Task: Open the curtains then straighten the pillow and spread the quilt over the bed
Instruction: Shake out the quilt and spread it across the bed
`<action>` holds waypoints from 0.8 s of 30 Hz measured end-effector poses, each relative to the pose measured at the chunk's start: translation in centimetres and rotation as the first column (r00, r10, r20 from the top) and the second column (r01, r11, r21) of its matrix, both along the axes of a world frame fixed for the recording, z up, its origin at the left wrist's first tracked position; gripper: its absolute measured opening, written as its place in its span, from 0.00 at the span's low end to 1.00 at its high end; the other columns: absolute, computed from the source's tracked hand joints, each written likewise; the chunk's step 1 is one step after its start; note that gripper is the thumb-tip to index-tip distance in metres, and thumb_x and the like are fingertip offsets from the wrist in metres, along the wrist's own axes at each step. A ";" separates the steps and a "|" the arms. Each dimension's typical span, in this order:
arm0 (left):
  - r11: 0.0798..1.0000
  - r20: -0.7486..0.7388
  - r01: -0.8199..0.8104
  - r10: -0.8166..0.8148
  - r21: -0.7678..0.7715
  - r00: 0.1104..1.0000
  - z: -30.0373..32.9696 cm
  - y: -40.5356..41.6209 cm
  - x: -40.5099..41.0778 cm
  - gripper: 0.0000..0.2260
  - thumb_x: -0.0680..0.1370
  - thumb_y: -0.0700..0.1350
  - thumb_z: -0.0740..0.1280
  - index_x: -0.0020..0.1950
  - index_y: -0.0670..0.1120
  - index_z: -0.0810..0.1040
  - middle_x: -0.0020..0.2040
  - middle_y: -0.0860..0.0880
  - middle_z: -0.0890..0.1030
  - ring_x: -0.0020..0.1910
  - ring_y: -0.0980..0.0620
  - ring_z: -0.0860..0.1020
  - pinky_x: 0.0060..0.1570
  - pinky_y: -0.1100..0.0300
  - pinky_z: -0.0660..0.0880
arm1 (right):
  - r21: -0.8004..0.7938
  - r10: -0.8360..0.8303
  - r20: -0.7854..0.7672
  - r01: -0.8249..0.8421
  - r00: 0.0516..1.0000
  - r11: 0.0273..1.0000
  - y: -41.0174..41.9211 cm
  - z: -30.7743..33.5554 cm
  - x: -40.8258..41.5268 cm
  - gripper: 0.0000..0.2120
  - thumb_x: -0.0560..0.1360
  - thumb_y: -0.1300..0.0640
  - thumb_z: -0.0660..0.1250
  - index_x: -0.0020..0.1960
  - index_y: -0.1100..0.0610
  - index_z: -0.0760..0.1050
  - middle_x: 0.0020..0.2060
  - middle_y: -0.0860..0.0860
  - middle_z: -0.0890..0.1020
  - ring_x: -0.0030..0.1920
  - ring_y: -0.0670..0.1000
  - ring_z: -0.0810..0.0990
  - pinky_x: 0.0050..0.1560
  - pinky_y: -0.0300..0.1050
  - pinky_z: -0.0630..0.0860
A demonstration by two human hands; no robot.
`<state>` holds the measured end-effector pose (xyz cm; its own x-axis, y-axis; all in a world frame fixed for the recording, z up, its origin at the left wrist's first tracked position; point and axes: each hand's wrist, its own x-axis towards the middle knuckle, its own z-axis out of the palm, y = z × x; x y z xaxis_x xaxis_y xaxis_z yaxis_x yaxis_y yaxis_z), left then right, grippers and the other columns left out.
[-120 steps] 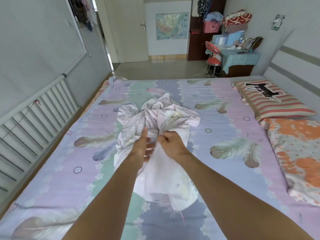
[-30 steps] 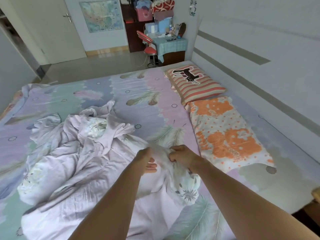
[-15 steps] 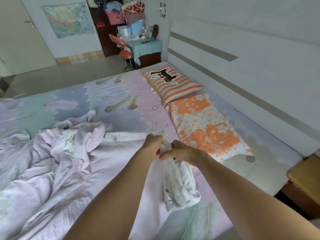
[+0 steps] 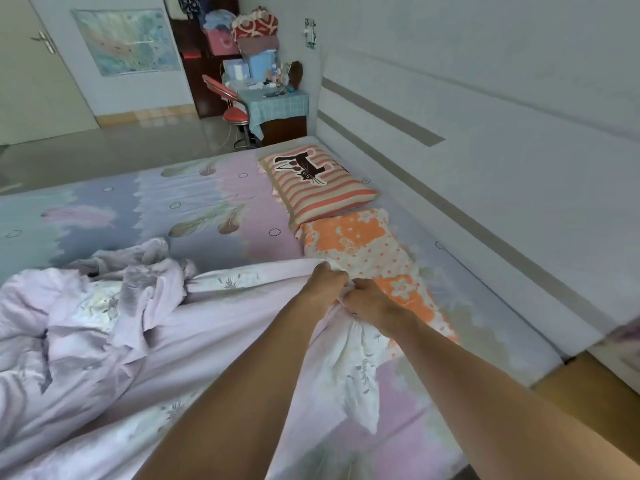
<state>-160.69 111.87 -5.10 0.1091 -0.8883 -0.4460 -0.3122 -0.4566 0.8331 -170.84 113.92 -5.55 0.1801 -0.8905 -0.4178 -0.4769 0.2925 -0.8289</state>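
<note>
A pale lilac quilt [image 4: 104,327] lies crumpled over the left and near part of the bed [image 4: 194,209]. My left hand [image 4: 327,282] and my right hand [image 4: 369,303] sit side by side, both gripping one bunched edge of the quilt, lifted over the near end of the orange flowered pillow [image 4: 363,251]. A striped pillow with a dark cat print [image 4: 317,181] rests flat beyond it, against the headboard [image 4: 450,161]. No curtains are in view.
The white headboard runs along the right side. A wooden bedside surface [image 4: 595,386] sits at the near right. Beyond the bed are a red chair [image 4: 232,109], a cluttered desk with a checked cloth [image 4: 277,102], a dark cabinet and a door [image 4: 31,64].
Both hands have carried the quilt edge toward the headboard, onto the orange pillow. The quilt has stretched out from its heap. My view has turned right.
</note>
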 end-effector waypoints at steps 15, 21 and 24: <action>0.989 -0.077 -0.141 0.138 -0.035 0.987 0.0 -6.5 -10.8 0.21 0.75 0.37 0.62 0.68 0.37 0.66 0.53 0.42 0.75 0.52 0.45 0.74 0.48 0.56 0.72 | -0.001 -0.002 0.001 0.002 1.000 1.000 -7.6 0.1 -9.9 0.06 0.76 0.60 0.61 0.40 0.59 0.71 0.28 0.50 0.67 0.28 0.47 0.63 0.27 0.39 0.60; 0.982 -0.195 -0.181 0.167 -0.056 0.966 -0.4 -8.3 -13.7 0.04 0.77 0.40 0.64 0.49 0.40 0.73 0.39 0.44 0.76 0.38 0.48 0.74 0.36 0.60 0.73 | 0.069 -0.158 -0.034 0.160 0.987 0.985 -10.9 -0.5 -12.3 0.10 0.77 0.54 0.62 0.50 0.61 0.76 0.37 0.53 0.77 0.36 0.51 0.73 0.35 0.42 0.69; 0.974 -0.289 -0.204 0.169 -0.094 0.942 -1.7 -8.0 -13.9 0.09 0.80 0.44 0.64 0.43 0.41 0.76 0.36 0.44 0.77 0.36 0.50 0.74 0.40 0.58 0.74 | 0.204 -0.285 0.029 0.273 0.958 0.940 -12.2 -1.0 -12.6 0.19 0.77 0.50 0.64 0.59 0.64 0.75 0.46 0.57 0.80 0.38 0.52 0.75 0.36 0.42 0.69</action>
